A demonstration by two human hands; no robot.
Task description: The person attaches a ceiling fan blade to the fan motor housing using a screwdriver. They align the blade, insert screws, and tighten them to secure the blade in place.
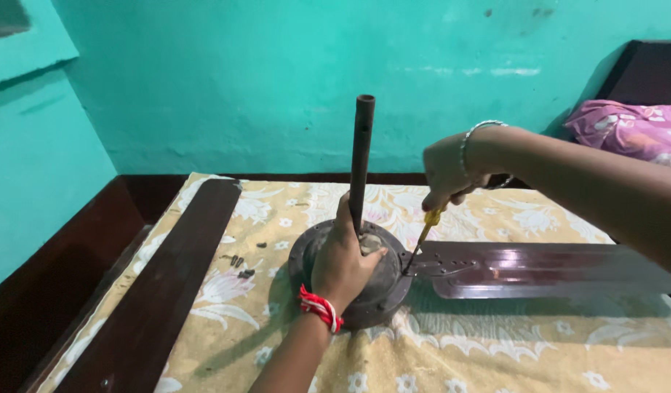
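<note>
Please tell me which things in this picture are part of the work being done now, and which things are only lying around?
In use:
- left hand pressing on the fan motor housing
- right hand holding a yellow-handled screwdriver
- attached fan blade, where the tip meets its bracket
- upright rod

Lying about:
- loose fan blade
- small screws
- floral sheet
- pink cloth

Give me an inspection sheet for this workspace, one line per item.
Surface: bed under a yellow floral cloth.
Job's things: round dark fan motor with an upright rod; one brown blade attached at its right; yellow-handled screwdriver, tip at the blade bracket.
Clutter: loose blade lying at left; small dark bits beside it.
Hands: left hand rests on the motor; right hand grips the screwdriver.
Cables: nothing seen.
Surroundings: turquoise wall, pink cloth at right.
</note>
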